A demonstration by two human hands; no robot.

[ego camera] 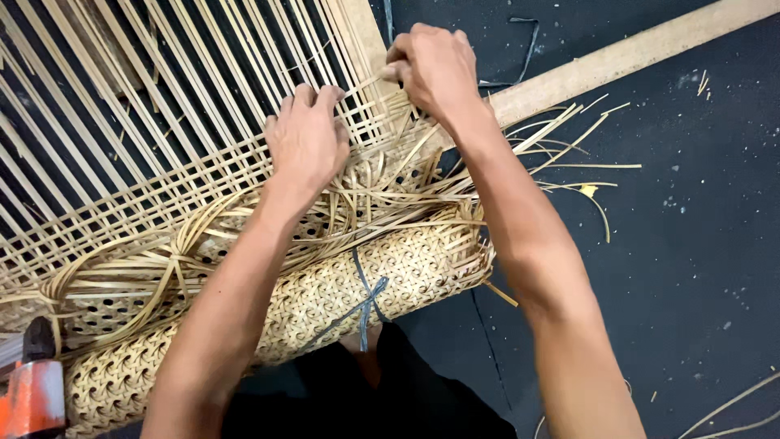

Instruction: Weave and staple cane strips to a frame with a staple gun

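My left hand presses flat, fingers together, on the pale cane strands stretched over a wooden frame. My right hand is closed, pinching one thin cane strip at the frame's right edge and pulling it across the weave. Below my hands lies a roll of finished woven cane webbing, tied with a grey strap. Loose strand ends fan out to the right.
A dark floor with scattered cane scraps lies to the right. An orange and black tool sits at the lower left corner. A bundle of looped loose strips rests on the web's left side.
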